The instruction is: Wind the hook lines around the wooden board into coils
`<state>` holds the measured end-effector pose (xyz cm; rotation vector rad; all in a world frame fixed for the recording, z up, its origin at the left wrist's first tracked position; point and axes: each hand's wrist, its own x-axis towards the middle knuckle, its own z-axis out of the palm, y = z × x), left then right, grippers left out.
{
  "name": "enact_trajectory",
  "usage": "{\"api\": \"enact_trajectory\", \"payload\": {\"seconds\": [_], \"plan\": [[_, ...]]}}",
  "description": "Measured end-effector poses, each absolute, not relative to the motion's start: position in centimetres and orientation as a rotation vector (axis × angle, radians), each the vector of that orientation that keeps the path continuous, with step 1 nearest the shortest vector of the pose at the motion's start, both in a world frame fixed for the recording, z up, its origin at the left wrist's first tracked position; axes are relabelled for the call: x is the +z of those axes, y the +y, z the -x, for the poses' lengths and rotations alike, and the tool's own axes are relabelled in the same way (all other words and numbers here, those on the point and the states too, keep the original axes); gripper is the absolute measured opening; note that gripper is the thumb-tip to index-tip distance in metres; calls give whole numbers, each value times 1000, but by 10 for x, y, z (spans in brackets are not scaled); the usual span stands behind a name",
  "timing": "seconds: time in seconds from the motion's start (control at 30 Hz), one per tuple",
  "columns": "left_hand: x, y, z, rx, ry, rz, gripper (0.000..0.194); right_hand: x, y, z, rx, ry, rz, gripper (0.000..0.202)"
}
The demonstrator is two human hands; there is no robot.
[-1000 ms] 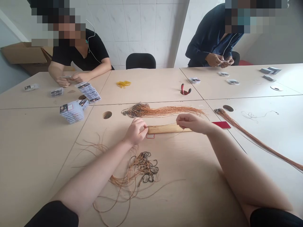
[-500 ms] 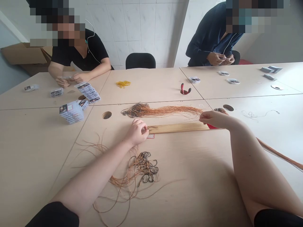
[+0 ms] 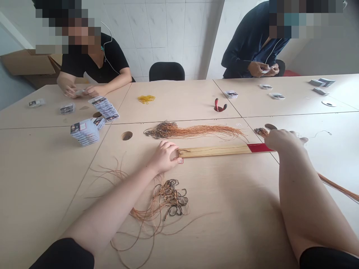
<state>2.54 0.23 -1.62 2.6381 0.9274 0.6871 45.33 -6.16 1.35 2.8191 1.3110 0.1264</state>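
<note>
A flat wooden board (image 3: pixel 215 150) with a red section (image 3: pixel 259 148) at its right lies across the table in front of me. One dark fishhook (image 3: pixel 185 151) rests on its left end, and a thin orange fishing line runs from it along the board toward the right. My left hand (image 3: pixel 165 156) grips the board's left end, thumb below and fingers above. My right hand (image 3: pixel 286 141) is curled over the red end, along the line's path; its fingertips are largely hidden. Nearer me lies a loose tangle of hooks with orange lines (image 3: pixel 171 198).
Behind the board lies a long bundle of hooked lines (image 3: pixel 193 130). Red-handled pliers (image 3: pixel 220 105) stand in a table hole. Yellow bands (image 3: pixel 146 99) and stacked small packs (image 3: pixel 84 132) lie around. Two people sit opposite, handling small items. Orange strands (image 3: pixel 338 186) lie at right.
My right hand has moved right along the board, uncovering the red section. My left fingers have shifted from a pinch near the hook to a grip around the board's end.
</note>
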Motion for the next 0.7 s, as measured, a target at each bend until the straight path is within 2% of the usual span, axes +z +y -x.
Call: {"api": "enact_trajectory", "payload": {"seconds": [0.03,0.1,0.2,0.4,0.53,0.7], "plan": [[-16,2,-26,685,930,-2637,42,19,-61,-445,31,1274,-2808,12],[-16,3,-26,677,926,-2635,42,28,-60,-419,-9,1437,-2738,24],[-16,3,-26,670,905,-2637,40,34,-57,-362,-11,1897,-2618,35],[-14,4,-26,701,840,-2624,35,11,-61,-253,-28,2920,-1923,44],[-11,2,-27,719,819,-2554,32,-6,-62,-231,-9,3091,-1640,42],[-9,-2,-27,676,957,-2380,34,-13,-58,-241,-7,3152,-1590,41]]}}
